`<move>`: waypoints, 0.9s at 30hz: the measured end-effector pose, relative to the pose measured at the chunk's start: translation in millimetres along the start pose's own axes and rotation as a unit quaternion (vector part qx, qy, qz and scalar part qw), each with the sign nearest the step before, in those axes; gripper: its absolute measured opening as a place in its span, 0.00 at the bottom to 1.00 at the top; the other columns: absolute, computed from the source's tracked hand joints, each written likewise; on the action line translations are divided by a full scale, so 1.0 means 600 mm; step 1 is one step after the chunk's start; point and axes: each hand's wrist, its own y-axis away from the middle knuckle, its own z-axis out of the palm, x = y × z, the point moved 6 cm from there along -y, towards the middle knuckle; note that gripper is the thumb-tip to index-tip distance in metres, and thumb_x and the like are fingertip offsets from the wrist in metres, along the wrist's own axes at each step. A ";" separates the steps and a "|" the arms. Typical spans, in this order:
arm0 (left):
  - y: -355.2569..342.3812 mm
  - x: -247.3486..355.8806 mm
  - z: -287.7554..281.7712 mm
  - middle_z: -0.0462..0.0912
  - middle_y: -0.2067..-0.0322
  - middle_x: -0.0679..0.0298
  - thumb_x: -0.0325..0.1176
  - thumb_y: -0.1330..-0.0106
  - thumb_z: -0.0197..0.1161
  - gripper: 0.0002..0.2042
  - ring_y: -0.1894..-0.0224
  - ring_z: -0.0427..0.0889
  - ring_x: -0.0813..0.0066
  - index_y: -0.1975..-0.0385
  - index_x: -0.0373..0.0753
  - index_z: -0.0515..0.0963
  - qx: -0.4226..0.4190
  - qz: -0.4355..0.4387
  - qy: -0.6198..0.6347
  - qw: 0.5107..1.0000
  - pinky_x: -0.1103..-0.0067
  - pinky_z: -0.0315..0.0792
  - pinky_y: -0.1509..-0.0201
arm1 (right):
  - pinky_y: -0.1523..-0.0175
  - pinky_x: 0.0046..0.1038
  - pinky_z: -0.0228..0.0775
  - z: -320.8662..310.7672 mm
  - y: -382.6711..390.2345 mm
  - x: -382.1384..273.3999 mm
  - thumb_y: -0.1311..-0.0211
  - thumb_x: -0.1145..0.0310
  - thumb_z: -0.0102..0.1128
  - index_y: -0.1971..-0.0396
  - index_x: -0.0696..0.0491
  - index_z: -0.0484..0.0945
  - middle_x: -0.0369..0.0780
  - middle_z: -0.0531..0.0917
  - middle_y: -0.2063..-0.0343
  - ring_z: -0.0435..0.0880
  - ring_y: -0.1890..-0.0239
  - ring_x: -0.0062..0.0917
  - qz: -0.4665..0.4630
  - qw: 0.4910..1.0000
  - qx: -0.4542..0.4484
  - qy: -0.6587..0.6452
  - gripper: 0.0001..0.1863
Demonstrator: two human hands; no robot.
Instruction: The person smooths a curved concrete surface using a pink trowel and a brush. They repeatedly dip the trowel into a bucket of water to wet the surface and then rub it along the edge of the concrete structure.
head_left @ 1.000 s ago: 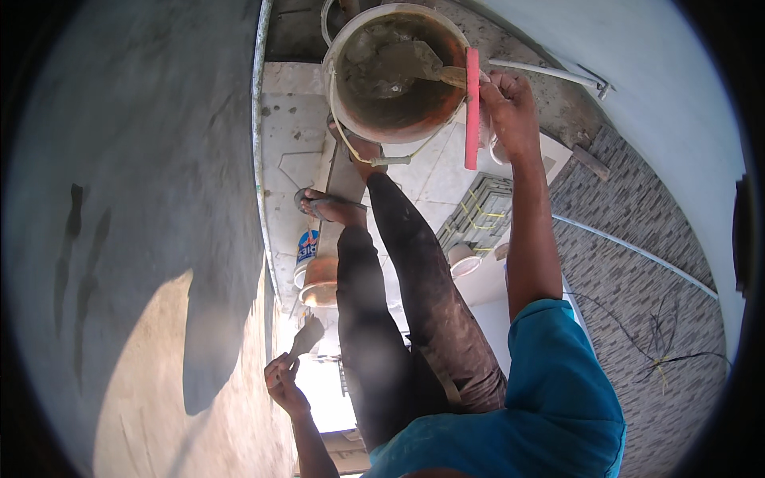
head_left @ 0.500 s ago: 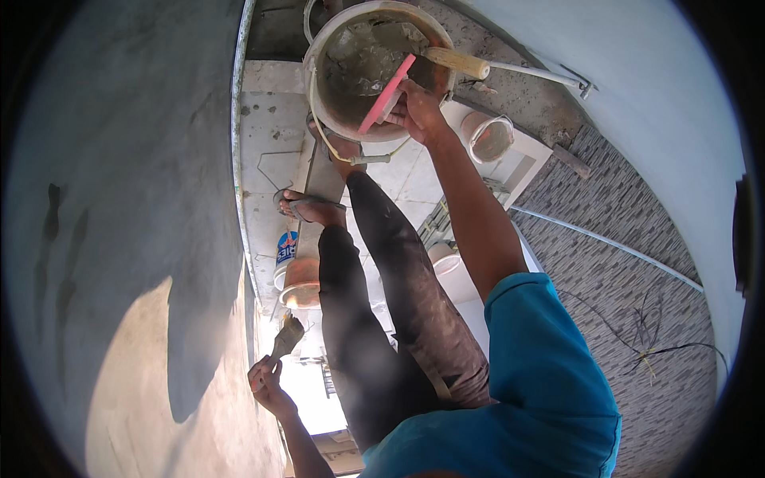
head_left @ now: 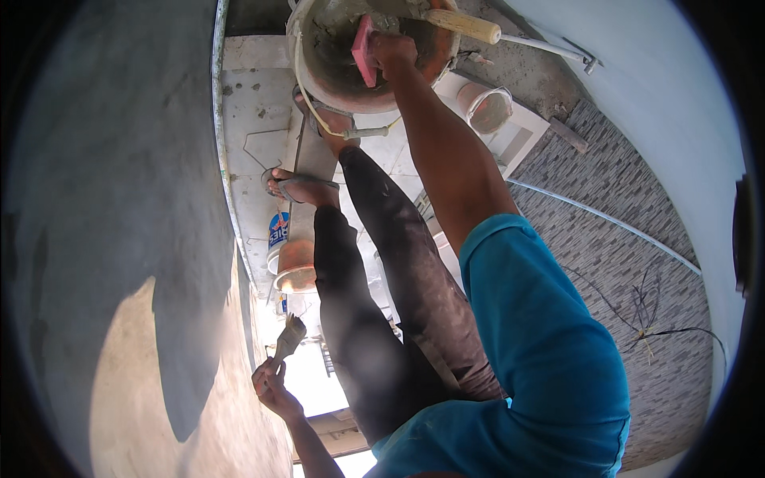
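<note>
My right hand [head_left: 394, 52] grips a pink plastering float [head_left: 364, 52] and reaches down into a large bucket [head_left: 351, 102] at the top of the view. Wet grey mortar [head_left: 335, 36] lies in the bucket, and the float stands on edge, its far end by the mortar. A tool with a pale wooden handle [head_left: 464, 25] rests across the bucket's right rim; its working end is partly hidden. Low on the left, near the wall, my left hand [head_left: 275, 388] is closed around the handle of a wide brush [head_left: 289, 338], bristles pointing up.
A grey plastered wall [head_left: 119, 159] runs along the left. My sandaled feet stand on a plank [head_left: 316, 159]. A small pail [head_left: 488, 110] sits right of the bucket. An orange-stained bucket [head_left: 295, 267] and a blue-white can [head_left: 278, 229] stand below my feet. Cables [head_left: 645, 331] lie at right.
My right hand has carried the float up and left, deeper into the bucket. The view has shifted a little. My left hand still holds the brush at nearly the same spot.
</note>
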 end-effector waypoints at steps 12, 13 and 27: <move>0.020 -0.008 -0.064 0.81 0.49 0.53 0.32 0.22 0.58 0.11 0.46 0.83 0.63 0.50 0.31 0.76 -0.010 0.080 0.119 0.990 0.64 0.83 0.41 | 0.36 0.37 0.77 -0.143 0.271 0.037 0.25 0.62 0.56 0.33 0.56 0.70 0.43 0.78 0.39 0.81 0.41 0.31 -0.105 0.429 -0.278 -0.853 0.25; 0.027 -0.006 -0.067 0.81 0.49 0.55 0.31 0.22 0.57 0.10 0.46 0.83 0.64 0.52 0.31 0.77 -0.006 0.069 0.129 0.989 0.65 0.84 0.42 | 0.35 0.37 0.77 -0.175 0.324 0.028 0.24 0.62 0.55 0.33 0.55 0.70 0.43 0.78 0.39 0.81 0.40 0.31 -0.107 0.367 -0.316 -0.869 0.24; 0.092 -0.098 -0.224 0.84 0.71 0.62 0.32 0.29 0.65 0.05 0.69 0.83 0.73 0.61 0.38 0.82 0.149 0.340 0.074 0.926 0.75 0.77 0.62 | 0.44 0.28 0.70 -0.763 1.131 -0.241 0.37 0.61 0.68 0.43 0.56 0.67 0.42 0.74 0.48 0.75 0.47 0.24 -0.581 0.472 0.027 -0.663 0.28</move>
